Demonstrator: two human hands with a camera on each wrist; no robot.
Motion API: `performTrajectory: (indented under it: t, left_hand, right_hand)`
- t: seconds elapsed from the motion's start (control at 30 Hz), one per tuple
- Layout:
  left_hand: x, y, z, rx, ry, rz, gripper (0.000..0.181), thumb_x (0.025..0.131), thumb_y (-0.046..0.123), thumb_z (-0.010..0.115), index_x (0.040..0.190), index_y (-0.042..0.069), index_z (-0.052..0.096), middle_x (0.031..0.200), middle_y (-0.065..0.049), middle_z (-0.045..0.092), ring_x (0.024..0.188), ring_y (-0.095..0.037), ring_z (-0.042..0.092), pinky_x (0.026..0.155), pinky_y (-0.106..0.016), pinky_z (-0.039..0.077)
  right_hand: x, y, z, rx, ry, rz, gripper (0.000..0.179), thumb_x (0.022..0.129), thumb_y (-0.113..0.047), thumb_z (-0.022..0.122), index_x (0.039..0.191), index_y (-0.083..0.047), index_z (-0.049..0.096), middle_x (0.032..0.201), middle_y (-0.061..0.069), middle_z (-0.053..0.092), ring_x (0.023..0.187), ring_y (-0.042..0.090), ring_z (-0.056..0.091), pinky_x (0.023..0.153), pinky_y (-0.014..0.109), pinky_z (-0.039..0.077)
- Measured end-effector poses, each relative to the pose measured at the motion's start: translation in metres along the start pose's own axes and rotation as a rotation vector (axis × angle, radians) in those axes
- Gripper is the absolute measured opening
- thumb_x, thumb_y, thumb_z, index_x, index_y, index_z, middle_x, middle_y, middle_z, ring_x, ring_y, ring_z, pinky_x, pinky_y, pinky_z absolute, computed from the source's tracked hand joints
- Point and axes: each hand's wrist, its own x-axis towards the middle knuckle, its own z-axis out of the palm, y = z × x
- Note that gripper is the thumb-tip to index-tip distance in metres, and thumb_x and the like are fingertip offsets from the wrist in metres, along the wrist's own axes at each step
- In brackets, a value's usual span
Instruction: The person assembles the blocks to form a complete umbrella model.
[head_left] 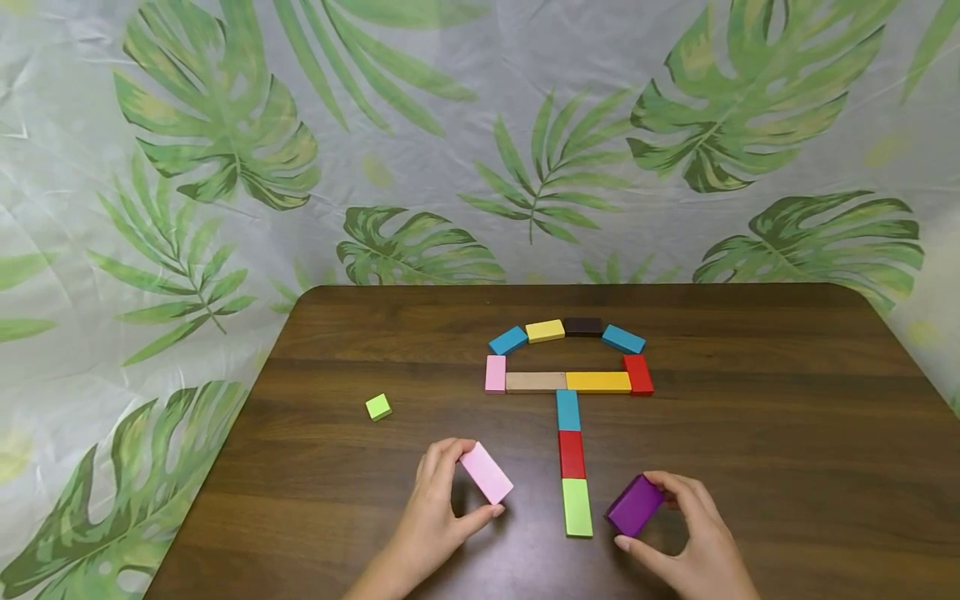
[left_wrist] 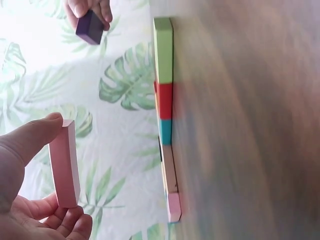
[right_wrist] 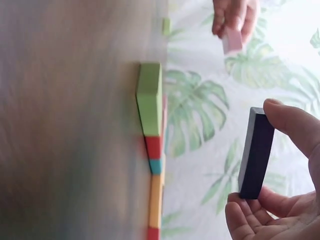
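Note:
My left hand (head_left: 435, 508) pinches a pink block (head_left: 487, 473) by its two ends, between thumb and fingers; the left wrist view shows this pink block (left_wrist: 64, 164) held above the table. On the other side, my right hand (head_left: 693, 529) grips a purple block (head_left: 635, 505) the same way, and it looks dark (right_wrist: 257, 152) in the right wrist view. Between the hands runs a straight column of a blue block (head_left: 568, 410), a red block (head_left: 572, 454) and a light green block (head_left: 577, 507), lying flat end to end.
Above the column, a wooden-coloured block (head_left: 536, 382) and an orange-yellow block (head_left: 597, 382) form a bar. Several blocks, including a yellow block (head_left: 545, 331) and a black block (head_left: 583, 327), arch over it. A small green cube (head_left: 378, 407) sits apart at left on the brown table (head_left: 315, 492).

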Motion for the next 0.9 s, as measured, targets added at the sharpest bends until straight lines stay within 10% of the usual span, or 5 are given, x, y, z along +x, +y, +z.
performTrajectory:
  t: [0.6, 0.9]
  left_hand:
    - [-0.016, 0.006, 0.024, -0.01, -0.209, -0.057, 0.071, 0.06, 0.026, 0.083, 0.115, 0.006, 0.044, 0.111, 0.001, 0.042, 0.102, -0.017, 0.041, 0.086, -0.033, 0.04]
    - [-0.02, 0.001, 0.032, 0.02, -0.307, -0.051, 0.068, 0.058, 0.03, 0.082, 0.111, 0.008, 0.045, 0.107, 0.002, 0.044, 0.099, -0.014, 0.042, 0.087, -0.032, 0.037]
  right_hand:
    - [-0.023, 0.002, 0.034, 0.094, -0.19, 0.062, 0.077, 0.043, -0.04, 0.088, 0.108, -0.011, 0.057, 0.102, -0.007, 0.047, 0.084, 0.001, 0.046, 0.071, 0.024, 0.046]
    - [-0.03, 0.011, 0.046, 0.203, -0.108, -0.255, 0.075, 0.046, -0.031, 0.089, 0.106, -0.001, 0.056, 0.099, -0.004, 0.046, 0.083, 0.002, 0.046, 0.065, 0.018, 0.044]
